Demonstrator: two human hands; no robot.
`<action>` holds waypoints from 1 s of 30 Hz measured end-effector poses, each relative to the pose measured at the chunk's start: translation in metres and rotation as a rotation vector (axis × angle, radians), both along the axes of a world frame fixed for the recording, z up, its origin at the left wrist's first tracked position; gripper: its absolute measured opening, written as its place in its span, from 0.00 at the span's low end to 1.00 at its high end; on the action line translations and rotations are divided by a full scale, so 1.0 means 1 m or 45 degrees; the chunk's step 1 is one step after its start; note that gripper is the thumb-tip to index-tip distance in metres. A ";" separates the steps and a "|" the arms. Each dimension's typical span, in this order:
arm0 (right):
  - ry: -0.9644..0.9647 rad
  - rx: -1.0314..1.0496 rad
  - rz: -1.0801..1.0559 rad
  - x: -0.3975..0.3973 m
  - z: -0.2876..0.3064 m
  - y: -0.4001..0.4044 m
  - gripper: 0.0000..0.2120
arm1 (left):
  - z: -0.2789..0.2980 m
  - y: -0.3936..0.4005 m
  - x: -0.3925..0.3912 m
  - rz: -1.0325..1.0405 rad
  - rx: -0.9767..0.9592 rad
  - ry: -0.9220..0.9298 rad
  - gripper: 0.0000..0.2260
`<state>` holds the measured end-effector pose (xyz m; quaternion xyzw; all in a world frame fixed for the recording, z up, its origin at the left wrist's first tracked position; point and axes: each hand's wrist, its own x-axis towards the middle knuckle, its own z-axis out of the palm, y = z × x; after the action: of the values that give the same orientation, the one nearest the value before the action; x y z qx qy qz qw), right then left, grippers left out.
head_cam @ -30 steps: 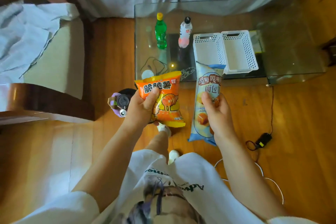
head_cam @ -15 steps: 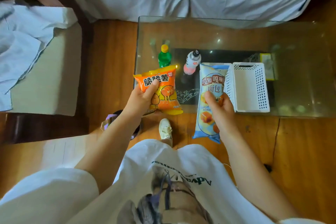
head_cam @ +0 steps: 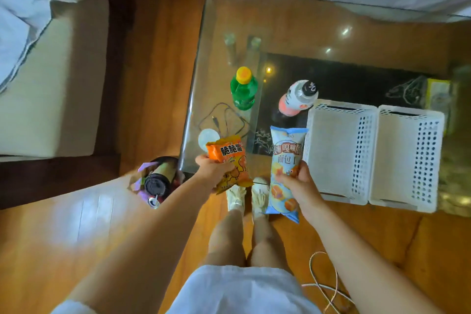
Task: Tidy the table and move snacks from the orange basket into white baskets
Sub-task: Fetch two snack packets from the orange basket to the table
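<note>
two snack packets are held over the near edge of the glass table [head_cam: 331, 20], one in each hand. the left hand [head_cam: 216, 172] is clenched around the lower half of an orange crinkled foil packet [head_cam: 228, 154], whose long axis runs away from the body with a slight lean to the left, its printed top pointing toward the table. the right hand [head_cam: 302, 186] is closed around the middle of a pale blue packet [head_cam: 285, 150], long and narrow, glossy plastic, its long axis also pointing away from the body, the top end reaching just beside the nearer basket's left wall.

two white baskets [head_cam: 341, 150] [head_cam: 407, 160] are set side by side and touching on the table's near right part; both are rectangular, of hard plastic, with rows of small holes in the walls, and nothing is seen inside them.

two bottles stand upright on the glass: a green bottle [head_cam: 243, 92] with a yellow cap, and a white and pink bottle [head_cam: 297, 98] with a dark cap, the latter just beside the left basket's far corner. one thin black cable [head_cam: 224, 120] is coiled near the table's near left corner, next to a round white disc [head_cam: 209, 136].

on the wooden floor [head_cam: 63, 224], a dark bin [head_cam: 158, 181] with rubbish sits by the table's corner, and two pale shoes [head_cam: 247, 196] are seen below the packets.
</note>
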<state>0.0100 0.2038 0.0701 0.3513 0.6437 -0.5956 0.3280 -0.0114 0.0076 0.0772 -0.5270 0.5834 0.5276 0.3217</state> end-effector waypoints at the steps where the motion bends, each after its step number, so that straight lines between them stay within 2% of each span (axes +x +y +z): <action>1: 0.001 0.021 0.065 -0.005 -0.012 0.003 0.18 | -0.013 0.001 -0.004 -0.031 -0.029 -0.021 0.24; 4: -0.044 0.080 0.168 -0.018 -0.046 0.012 0.19 | -0.049 0.005 -0.012 -0.151 -0.083 -0.022 0.26; 8: -0.041 0.175 0.274 -0.032 -0.084 0.013 0.18 | -0.084 0.009 -0.018 -0.259 -0.105 0.094 0.22; 16: -0.040 0.393 0.385 -0.045 -0.121 0.001 0.22 | -0.116 0.011 -0.023 -0.451 -0.114 0.173 0.22; 21: -0.037 0.449 0.415 -0.053 -0.125 0.000 0.24 | -0.122 0.010 -0.026 -0.381 -0.177 0.192 0.22; 26: -0.069 0.446 0.486 -0.058 -0.119 0.001 0.32 | -0.117 0.009 -0.020 -0.226 -0.052 0.208 0.33; 30: -0.093 0.409 0.482 -0.055 -0.101 0.003 0.33 | -0.103 0.003 -0.008 -0.182 -0.057 0.151 0.35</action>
<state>-0.0448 0.2068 -0.0308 0.2932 0.7722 -0.4005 0.3966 -0.0190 0.0108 -0.0256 -0.4588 0.6491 0.5206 0.3116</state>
